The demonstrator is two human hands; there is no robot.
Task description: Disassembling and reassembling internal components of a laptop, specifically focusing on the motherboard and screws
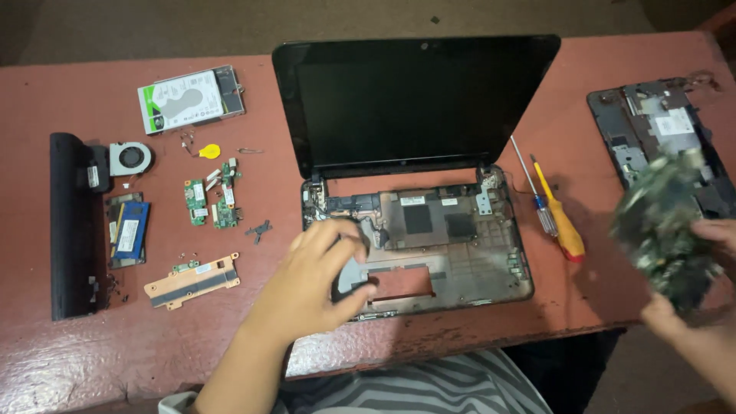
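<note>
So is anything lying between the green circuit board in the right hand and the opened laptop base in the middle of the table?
Yes. Two screwdrivers lie on the table between the blurred green circuit board in the right hand and the laptop base. The left hand rests on the base's front left part.

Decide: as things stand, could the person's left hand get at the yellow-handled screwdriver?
Probably not directly: the left hand rests on the opened laptop base, and the yellow-handled screwdriver lies beyond its far side.

An opened black laptop shell (418, 230) sits mid-frame on the reddish wooden table (460, 330). Left of it lie small green circuit boards (211, 201), with a silver hard drive (192, 98) above them. A yellow-handled screwdriver (560, 218) lies right of the shell.
</note>
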